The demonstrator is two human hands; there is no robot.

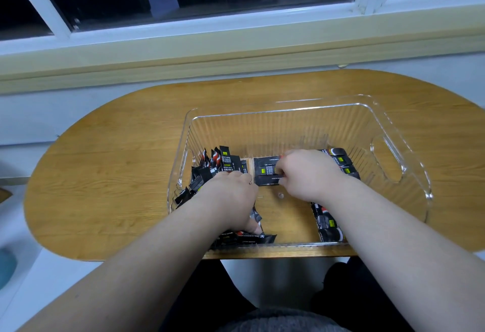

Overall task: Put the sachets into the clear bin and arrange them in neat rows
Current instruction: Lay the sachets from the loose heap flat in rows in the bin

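Near-left corner of bin: a few slim black sachets [244, 238] lie crooked against the near wall of the clear ribbed plastic bin [409, 163]
Near-right corner of bin: a short near row [329, 222] of the same sachets lies flat, partly hidden by the right forearm
Left hand [231, 200]: palm down on the loose pile, thumb against a sachet by the near wall; the fingers bend out of sight, so I cannot tell whether it grips any
Right hand [307, 174]: fingertips pinch the edge of a sachet in the flat middle row [267, 171]
Left wall of bin: a jumbled heap [215, 163], several standing on end, not yet sorted
Right side of bin floor: a further flat row [341, 160] just beyond the right hand
Handling: probably very light, thin, bendy and slick; best pinched at a crimped short end or slid flat by the long edges, as they look apt to skid and overlap
In the way: the high bin walls crowd the wrists; the leaning heap could slump onto the tidy rows; the hands work close together
Carrier: oval wooden table [110, 153], with the bin at its near edge
Beyond: white window frame [236, 22] with dark glass
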